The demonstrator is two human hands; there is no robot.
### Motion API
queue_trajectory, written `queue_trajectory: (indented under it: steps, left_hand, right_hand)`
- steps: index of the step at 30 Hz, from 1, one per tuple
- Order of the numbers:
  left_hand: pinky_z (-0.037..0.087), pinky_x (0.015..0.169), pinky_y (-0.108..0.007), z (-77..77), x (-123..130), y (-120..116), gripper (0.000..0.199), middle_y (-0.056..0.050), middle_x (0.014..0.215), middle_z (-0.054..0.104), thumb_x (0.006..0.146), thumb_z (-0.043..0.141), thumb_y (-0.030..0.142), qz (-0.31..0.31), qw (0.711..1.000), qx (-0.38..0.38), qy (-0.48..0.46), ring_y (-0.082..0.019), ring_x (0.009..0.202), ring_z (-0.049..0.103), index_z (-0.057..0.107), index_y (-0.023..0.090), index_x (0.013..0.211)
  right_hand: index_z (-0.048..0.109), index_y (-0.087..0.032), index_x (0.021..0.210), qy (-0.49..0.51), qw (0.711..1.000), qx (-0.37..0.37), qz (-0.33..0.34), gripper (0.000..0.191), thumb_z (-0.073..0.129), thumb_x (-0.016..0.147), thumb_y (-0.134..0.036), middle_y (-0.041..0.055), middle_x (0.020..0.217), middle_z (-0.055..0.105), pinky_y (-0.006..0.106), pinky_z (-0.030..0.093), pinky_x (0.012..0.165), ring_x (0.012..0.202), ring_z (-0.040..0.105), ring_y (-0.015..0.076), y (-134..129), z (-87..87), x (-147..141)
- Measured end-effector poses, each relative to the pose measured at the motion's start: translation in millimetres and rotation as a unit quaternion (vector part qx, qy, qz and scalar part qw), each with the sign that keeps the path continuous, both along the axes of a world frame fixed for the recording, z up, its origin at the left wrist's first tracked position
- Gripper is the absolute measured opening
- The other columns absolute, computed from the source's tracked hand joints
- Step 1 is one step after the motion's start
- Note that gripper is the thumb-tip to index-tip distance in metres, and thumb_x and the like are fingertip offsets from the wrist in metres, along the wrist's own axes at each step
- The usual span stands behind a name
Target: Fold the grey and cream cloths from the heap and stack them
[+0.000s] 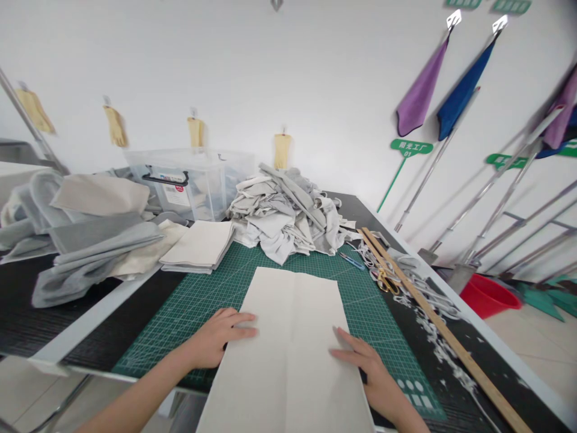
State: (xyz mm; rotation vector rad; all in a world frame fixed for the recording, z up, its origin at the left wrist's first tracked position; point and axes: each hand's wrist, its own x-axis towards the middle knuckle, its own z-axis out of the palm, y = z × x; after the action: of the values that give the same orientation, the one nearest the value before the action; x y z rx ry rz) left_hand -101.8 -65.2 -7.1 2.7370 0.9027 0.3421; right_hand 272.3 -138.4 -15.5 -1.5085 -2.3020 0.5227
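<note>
A long piece of off-white fabric [293,349] with a crease down its middle lies over the green cutting mat [198,319], running past the table's near edge. My left hand [220,337] rests on its left edge, fingers stretched out. On the opposite edge lies my right hand [360,358], its fingers apart and flat on the cloth. Neither hand grasps anything. Just beyond the fabric, to the left, sits a neat stack of folded cloths [198,243].
A heap of grey fabric scraps [288,210] stands at the back. Loose grey cloth [103,228] and a clear plastic bin [189,180] are left. Along the right lie a wooden strip [433,313], gold-handled scissors [386,280], a blue tool [351,260] and cord scraps.
</note>
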Motion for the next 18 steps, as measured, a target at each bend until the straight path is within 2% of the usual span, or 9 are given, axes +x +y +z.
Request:
queue_trajectory:
  steps: [10, 18]
  left_hand:
    - [0.029, 0.081, -0.033, -7.8, -2.1, 2.9, 0.036, 0.004, 0.122, 0.039, 0.074, 0.045, 0.041, 0.007, 1.0, -0.001, -0.009, -0.02, 0.099, 0.037, 0.044, 0.042, 0.109]
    - [0.03, 0.082, -0.032, -11.0, -2.7, 5.7, 0.032, 0.003, 0.121, 0.042, 0.074, 0.045, 0.04, 0.013, 0.999, -0.024, -0.023, -0.019, 0.101, 0.037, 0.048, 0.04, 0.106]
  right_hand:
    - [0.045, -0.037, 0.11, -0.034, 0.999, -0.016, 0.01, 0.038, 0.045, 0.072, -0.043, 0.0028, 0.127, 0.034, 0.048, 0.024, 0.091, 0.115, 0.03, 0.0246, 3.4, 1.7, -1.7]
    - [0.039, -0.038, 0.113, -0.051, 0.997, -0.061, 0.011, 0.041, 0.043, 0.073, -0.045, 0.0031, 0.127, 0.033, 0.049, 0.019, 0.092, 0.116, 0.029, 0.0229, 5.5, 4.9, -1.2]
